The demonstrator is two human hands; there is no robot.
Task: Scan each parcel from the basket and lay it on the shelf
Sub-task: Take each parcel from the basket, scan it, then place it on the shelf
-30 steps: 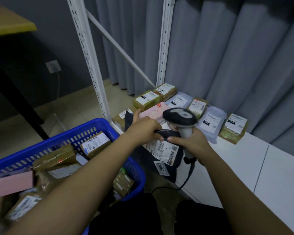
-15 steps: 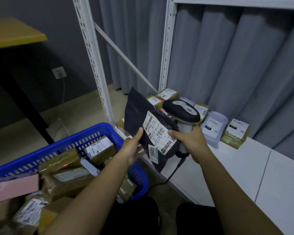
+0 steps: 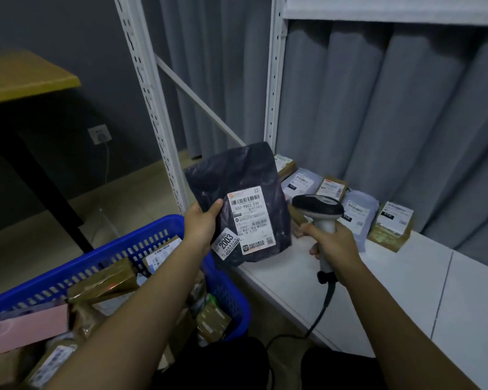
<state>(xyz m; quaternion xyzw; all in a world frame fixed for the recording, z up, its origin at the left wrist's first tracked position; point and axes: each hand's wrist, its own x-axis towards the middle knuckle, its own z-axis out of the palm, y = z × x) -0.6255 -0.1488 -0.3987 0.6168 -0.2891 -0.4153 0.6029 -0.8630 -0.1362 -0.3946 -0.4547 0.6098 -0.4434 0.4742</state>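
Above the near-left corner of the white shelf [image 3: 350,277], my left hand [image 3: 200,229] holds up a dark plastic mailer parcel [image 3: 237,178]. My thumb lies on its front face and I take my fingers to be behind it, out of sight. The parcel stands nearly upright, its white shipping label [image 3: 251,218] turned toward me, with a small round sticker reading 2003 at the label's lower left. My right hand [image 3: 333,243] is wrapped around the grip of a corded barcode scanner [image 3: 319,209], just to the right of the parcel. The scanner's dark head sits level with the label.

To the left and below is the blue basket [image 3: 152,243], holding brown boxes and a pink envelope waiting for their turn. Along the back of the shelf, against a grey curtain [image 3: 378,108], lies a row of parcels [image 3: 361,209] in grey bags and brown boxes.

I judge this to be the scanning step for the dark parcel. No scan light shows on the label, so I cannot tell if it has registered. Next I would need the scanner's window aimed squarely at the top barcode, the label held flat. Then the parcel should go down on a free patch of shelf near the row.
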